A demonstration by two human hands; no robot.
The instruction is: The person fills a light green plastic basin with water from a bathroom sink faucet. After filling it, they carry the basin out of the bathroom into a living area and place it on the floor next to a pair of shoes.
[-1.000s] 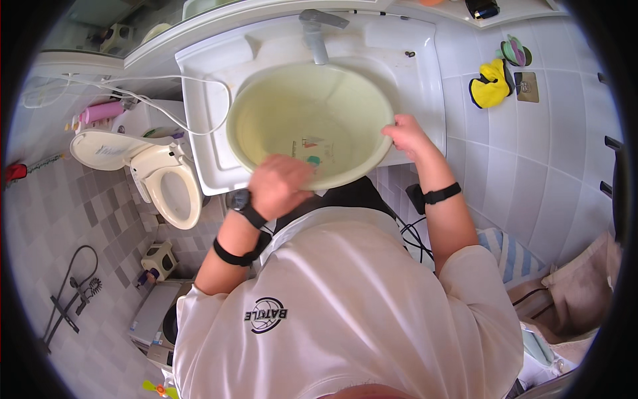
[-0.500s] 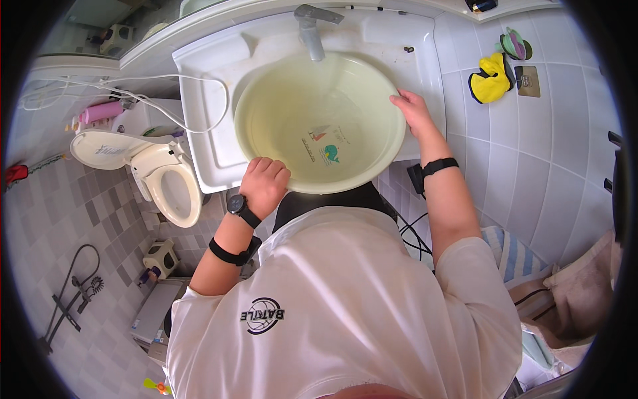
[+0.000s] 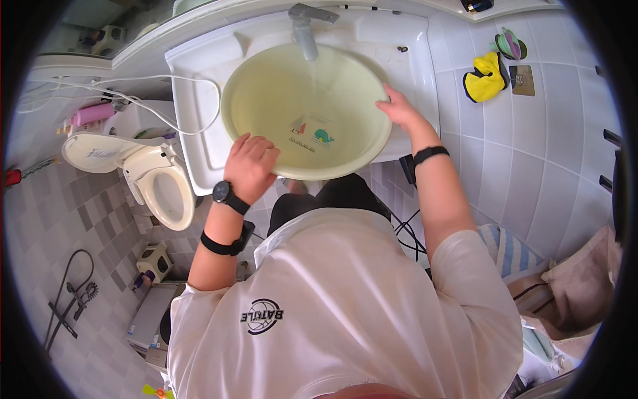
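From my remote cam. I see the pale green basin [image 3: 256,100] over the white sink [image 3: 194,149], right under the grey faucet [image 3: 304,36], w/ its near rim reaching past the front edge of the sink; if its bottom rests there, I can't tell. A teal whale and a red boat are printed inside. The L hand [image 3: 251,167] is curled over the near left rim, fingers close together, underside hidden. The R hand [image 3: 402,111] pinches the right rim b/w thumb and fingers, the fingers partly hidden. On the sink's left side lies a loop of white cable [image 3: 218,103]. Abt. the room: it is a bathrm w/ tiled walls; on the left the cream toilet [image 3: 149,163] has its lid up, w/ a pink bottle [image 3: 93,114] nearby, and the shower hose [image 3: 63,292] is on the far left wall. On the R wall hangs a yellow cloth [image 3: 484,80]; lower, a blue-striped cloth [image 3: 508,251] is near a beige bag [image 3: 581,269].
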